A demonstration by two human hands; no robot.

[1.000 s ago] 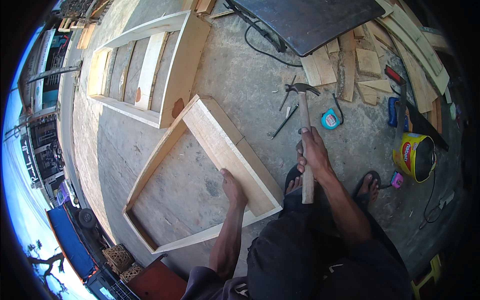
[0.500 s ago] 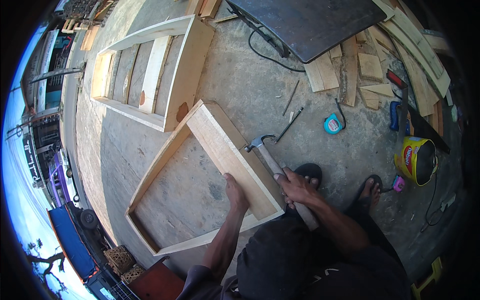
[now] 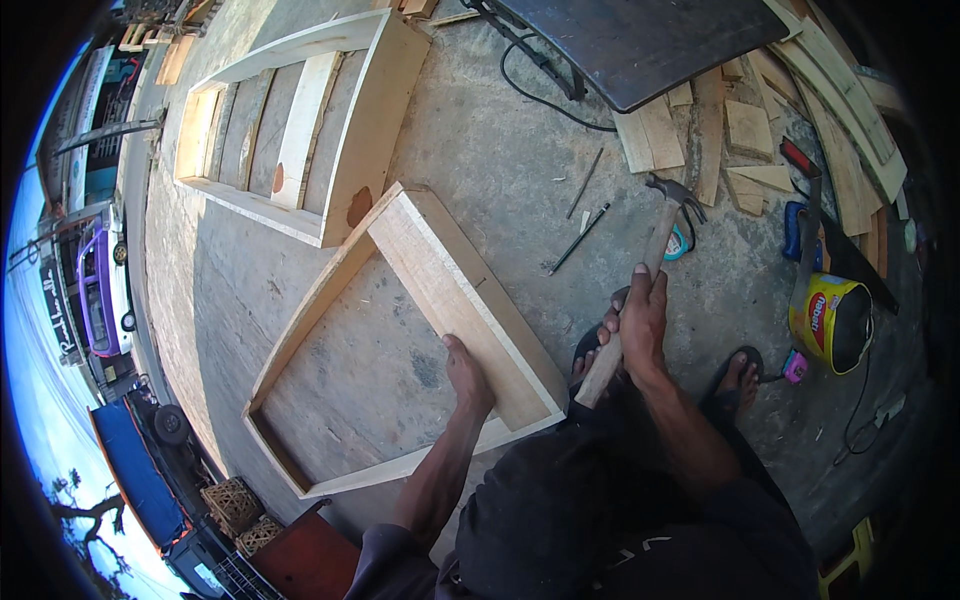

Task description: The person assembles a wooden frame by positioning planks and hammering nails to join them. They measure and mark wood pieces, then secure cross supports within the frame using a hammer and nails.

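Observation:
My right hand (image 3: 642, 325) is wrapped round the wooden handle of a claw hammer (image 3: 660, 235). Its metal head is up and away from the wood, partly covering a turquoise tape measure (image 3: 676, 243) on the ground. With my left hand (image 3: 468, 376) I hold the inner edge of a wide board on a pale wooden frame (image 3: 440, 290); the thumb lies on its face and the other fingers are mostly hidden. The frame lies on the concrete in front of me, with thinner rails at its left and near side.
A second, slatted wooden frame (image 3: 365, 130) stands beyond mine. A dark-topped table (image 3: 680, 50) is at the back, with wood offcuts (image 3: 750, 130) beside it. A pencil (image 3: 580, 240), a handsaw (image 3: 815, 200), a yellow bucket (image 3: 825, 315) and a pink tape measure (image 3: 795, 366) lie around on the right.
My right hand has swung the hammer up and to the right, away from the frame's edge. My left hand stays on the board.

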